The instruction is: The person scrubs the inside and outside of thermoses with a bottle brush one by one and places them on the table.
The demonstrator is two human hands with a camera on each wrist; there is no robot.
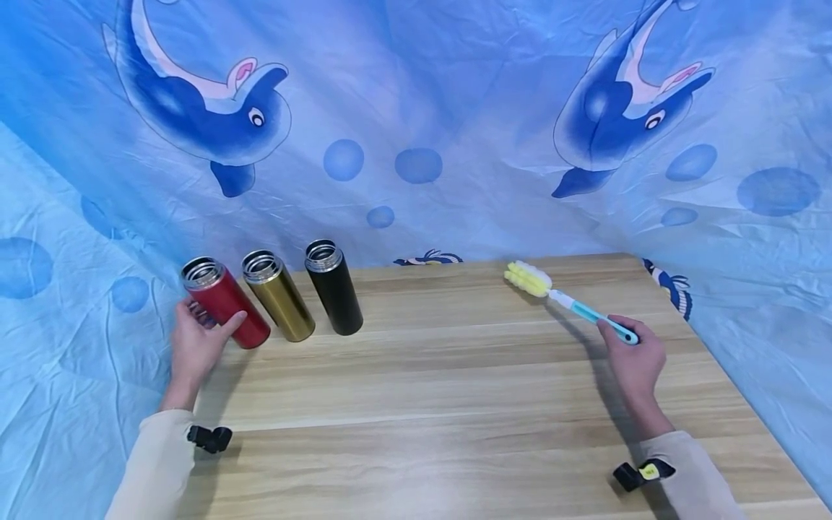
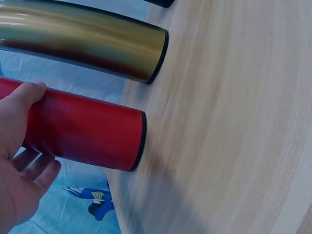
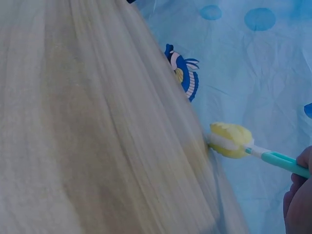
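At the table's left end stands a red thermos bottle [image 1: 232,307], lidless, its steel neck showing. My left hand [image 1: 198,339] grips it from the near left side, thumb across its front; in the left wrist view the thumb and fingers [image 2: 47,176] are around its body. Beside it stand a gold thermos bottle [image 1: 281,300] and a black thermos bottle [image 1: 335,292], both lidless too. Over on the right, my right hand [image 1: 635,357] holds a bottle brush [image 1: 581,309] by the end of its turquoise handle. The brush's yellow and white sponge head [image 3: 231,140] points away to the left.
A wooden table [image 1: 422,404] spreads between the hands. Blue cloth [image 1: 390,87] printed with dolphins and bubbles hangs behind the table and along both sides. Each sleeve carries a small black camera, one at the left wrist [image 1: 209,438].
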